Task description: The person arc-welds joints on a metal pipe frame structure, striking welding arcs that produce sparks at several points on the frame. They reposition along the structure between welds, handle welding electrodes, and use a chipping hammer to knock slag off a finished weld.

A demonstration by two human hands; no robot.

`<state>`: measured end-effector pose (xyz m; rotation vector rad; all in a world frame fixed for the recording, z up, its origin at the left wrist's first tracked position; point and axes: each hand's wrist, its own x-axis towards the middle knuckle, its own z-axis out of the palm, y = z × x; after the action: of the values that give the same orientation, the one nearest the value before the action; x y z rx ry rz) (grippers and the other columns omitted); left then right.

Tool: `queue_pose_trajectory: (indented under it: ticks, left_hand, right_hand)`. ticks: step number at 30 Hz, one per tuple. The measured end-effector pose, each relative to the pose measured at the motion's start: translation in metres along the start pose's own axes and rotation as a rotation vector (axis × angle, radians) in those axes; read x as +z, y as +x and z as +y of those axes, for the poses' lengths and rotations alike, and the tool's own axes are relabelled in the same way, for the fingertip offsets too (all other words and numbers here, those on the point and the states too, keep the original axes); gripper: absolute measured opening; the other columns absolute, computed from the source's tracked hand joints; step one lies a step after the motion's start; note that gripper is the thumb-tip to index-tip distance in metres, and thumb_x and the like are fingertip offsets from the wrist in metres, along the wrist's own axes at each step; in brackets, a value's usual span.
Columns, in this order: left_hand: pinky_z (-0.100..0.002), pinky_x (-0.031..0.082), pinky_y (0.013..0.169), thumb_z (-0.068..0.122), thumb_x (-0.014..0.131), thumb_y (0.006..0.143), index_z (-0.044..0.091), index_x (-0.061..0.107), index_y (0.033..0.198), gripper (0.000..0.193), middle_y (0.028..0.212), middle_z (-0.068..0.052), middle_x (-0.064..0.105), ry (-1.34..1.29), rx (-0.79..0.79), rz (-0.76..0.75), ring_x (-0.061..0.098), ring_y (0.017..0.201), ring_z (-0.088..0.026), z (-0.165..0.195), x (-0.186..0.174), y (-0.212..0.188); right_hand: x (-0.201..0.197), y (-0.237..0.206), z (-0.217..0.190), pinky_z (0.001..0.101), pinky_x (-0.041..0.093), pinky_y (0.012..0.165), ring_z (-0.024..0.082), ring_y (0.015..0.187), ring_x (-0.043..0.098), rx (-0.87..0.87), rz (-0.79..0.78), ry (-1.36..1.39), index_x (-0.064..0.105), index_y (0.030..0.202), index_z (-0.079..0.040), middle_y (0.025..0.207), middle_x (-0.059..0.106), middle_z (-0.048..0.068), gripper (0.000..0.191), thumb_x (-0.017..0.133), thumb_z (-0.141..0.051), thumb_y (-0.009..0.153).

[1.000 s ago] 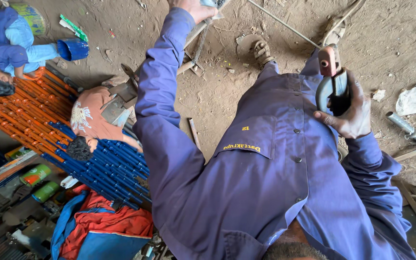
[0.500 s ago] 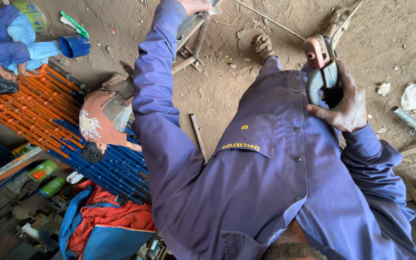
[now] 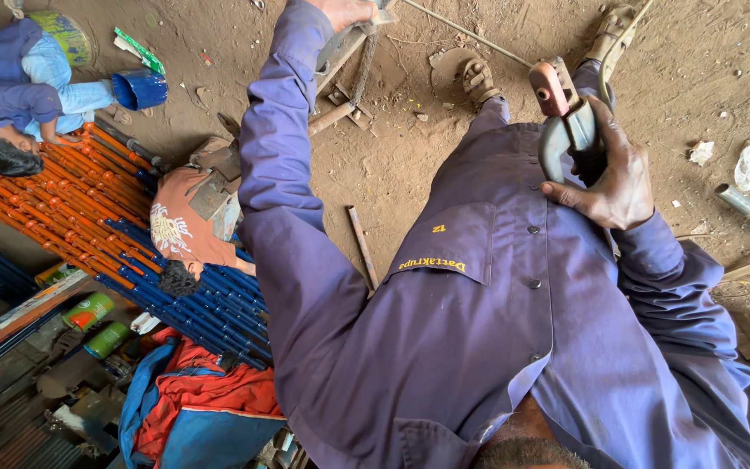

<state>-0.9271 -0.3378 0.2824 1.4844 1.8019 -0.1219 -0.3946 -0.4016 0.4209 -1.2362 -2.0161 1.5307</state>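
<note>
blue bucket (image 3: 139, 89) on dirt, contents unseen | right hand (image 3: 611, 178) closed around grey power tool (image 3: 566, 130), red nose, at chest | left hand (image 3: 345, 10) grips metal bar (image 3: 349, 45), top edge

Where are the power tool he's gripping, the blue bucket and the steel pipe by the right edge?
power tool (image 3: 563, 130): head view, on its grey curved guard.
blue bucket (image 3: 139, 89): head view, on its side wall.
steel pipe (image 3: 744, 206): head view, on its shaft, lying on the dirt.
</note>
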Motion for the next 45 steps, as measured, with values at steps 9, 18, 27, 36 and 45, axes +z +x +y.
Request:
queue_pose_trajectory:
  ticks: [9, 18, 27, 36, 45]
  left_hand:
    - [-0.04, 0.045, 0.054, 0.044, 0.078, 0.076, 0.015, 0.081, 0.09, 0.032, 0.074, -0.003, 0.068, -0.05, -0.024, -0.025, 0.059, 0.062, -0.02, 0.0, 0.002, -0.001]
    - [-0.041, 0.045, 0.052, 0.045, 0.079, 0.073, 0.016, 0.08, 0.089, 0.034, 0.073, -0.004, 0.067, 0.006, -0.071, 0.0, 0.059, 0.061, -0.02, 0.002, 0.001, -0.002]
    - [-0.042, 0.047, 0.054, 0.048, 0.08, 0.074, 0.015, 0.08, 0.09, 0.037, 0.075, -0.007, 0.07, 0.021, -0.046, 0.024, 0.061, 0.062, -0.023, 0.003, -0.001, -0.003]
    - [-0.041, 0.053, 0.06, 0.045, 0.081, 0.07, 0.018, 0.08, 0.093, 0.035, 0.082, -0.01, 0.073, 0.061, -0.111, -0.027, 0.068, 0.069, -0.025, 0.011, -0.008, -0.005]
    - [-0.042, 0.053, 0.062, 0.046, 0.082, 0.068, 0.017, 0.08, 0.093, 0.038, 0.085, -0.011, 0.074, 0.058, -0.157, 0.006, 0.069, 0.069, -0.028, 0.03, -0.022, -0.02]
  right_hand:
    - [0.003, 0.002, 0.0, 0.0408, 0.057, 0.104, 0.033, 0.116, 0.072, 0.017, -0.003, 0.014, 0.036, 0.164, 0.005, 0.126, 0.071, 0.026, 0.114, 0.093, -0.033, 0.072]
    - [0.005, 0.003, 0.009, 0.0422, 0.056, 0.109, 0.034, 0.121, 0.071, -0.033, 0.001, -0.001, 0.035, 0.163, 0.009, 0.131, 0.069, 0.027, 0.116, 0.094, -0.033, 0.072]
    - [0.005, 0.007, 0.001, 0.0424, 0.056, 0.109, 0.035, 0.125, 0.07, -0.063, 0.021, -0.008, 0.037, 0.164, 0.005, 0.134, 0.066, 0.027, 0.115, 0.095, -0.033, 0.071]
    - [0.004, 0.012, -0.009, 0.0418, 0.058, 0.103, 0.034, 0.121, 0.07, -0.157, 0.053, -0.078, 0.038, 0.16, 0.002, 0.135, 0.066, 0.027, 0.112, 0.097, -0.03, 0.071]
    - [0.008, 0.013, -0.001, 0.0357, 0.059, 0.086, 0.023, 0.095, 0.071, -0.015, -0.023, 0.006, 0.039, 0.16, 0.0, 0.111, 0.071, 0.017, 0.112, 0.096, -0.033, 0.07]
